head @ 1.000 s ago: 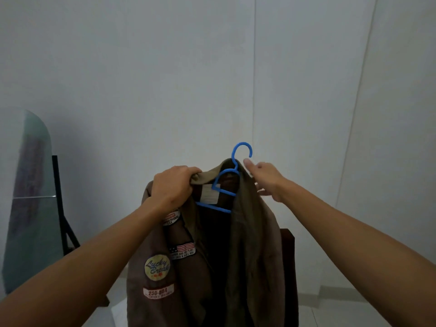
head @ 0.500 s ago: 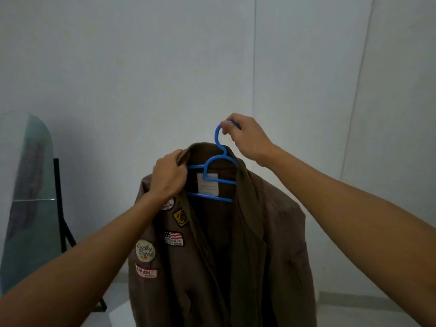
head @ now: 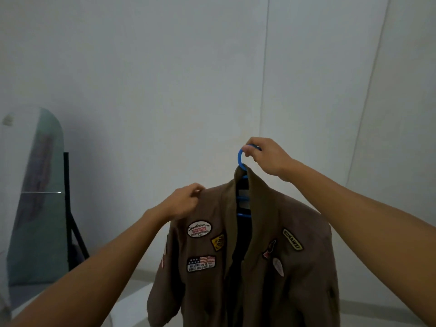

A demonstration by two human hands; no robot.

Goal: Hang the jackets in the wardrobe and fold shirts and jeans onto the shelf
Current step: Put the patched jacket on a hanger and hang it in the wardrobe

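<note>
A brown jacket (head: 264,267) with several sewn patches hangs in the air in front of me on a blue plastic hanger (head: 241,159). My right hand (head: 266,156) is closed around the hanger's hook above the collar. My left hand (head: 186,201) pinches the fabric at the jacket's left shoulder. Both shoulders sit spread on the hanger, and the front faces me. The hanger's bars show only through the open collar. No wardrobe or shelf is in sight.
A plain white wall (head: 165,79) with vertical panel seams fills the background. A tall arched mirror (head: 35,197) on a black stand (head: 70,220) leans at the far left. A pale floor shows at the bottom.
The jacket has settled fully onto the hanger and shifted right. My left hand slid from the collar out to the left shoulder. My right hand still holds the hook.
</note>
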